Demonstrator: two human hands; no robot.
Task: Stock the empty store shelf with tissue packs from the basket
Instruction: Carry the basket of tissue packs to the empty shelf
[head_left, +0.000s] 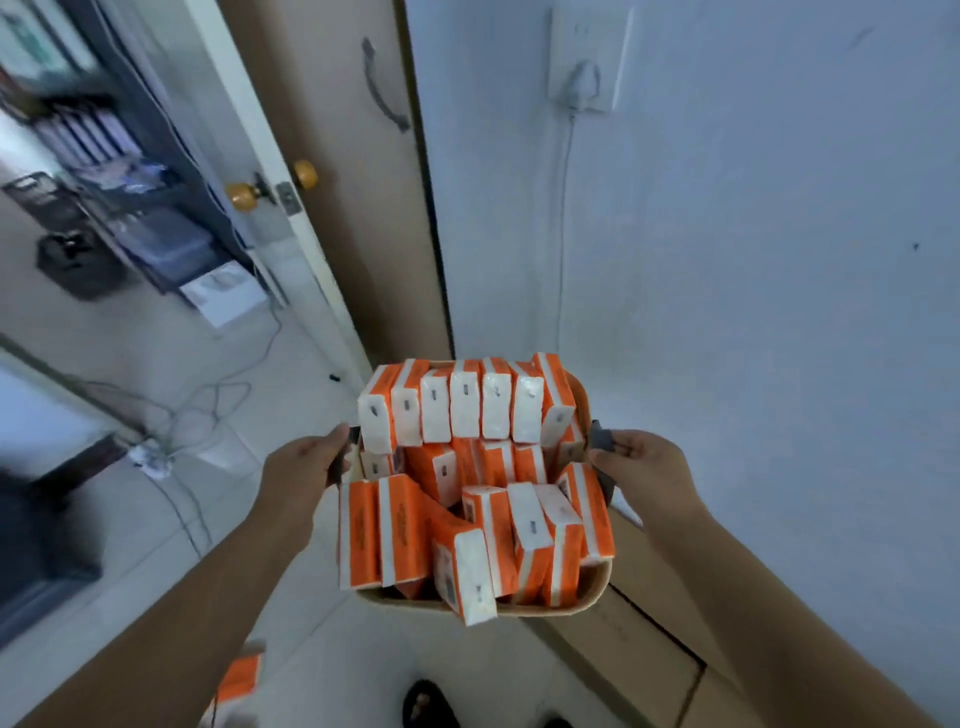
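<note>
Head view: both arms reach forward and carry a tan basket (524, 609) in the air between them, above the tiled floor (291, 374). The left hand (306, 467) is at the basket's left side, its fingers (340, 434) curled round a dark handle (337, 467) there. The right hand (641, 467) is at the right side, its fingers (621, 441) wrapped over a grey handle (601, 437). Both hands are clenched on the basket, neither released.

Orange-and-white tissue packs (465, 405) fill the basket, standing on end in rough rows; those in the near row lean against each other, and one at the front tips over the rim. Another orange pack (236, 680), blurred, lies low beside the left forearm.

Ahead stands a brown door (363, 234) with a round yellow knob (305, 174) and a dark pull handle (383, 91). Right of it is a white wall (753, 312) with a socket and plug (584, 83), a thin cable (563, 218) hanging down from it. Loose cables (197, 410) trail on the floor at the left. A brown box (644, 654) sits below the basket by the wall, and a dark sandal (426, 704) shows at the bottom edge.
</note>
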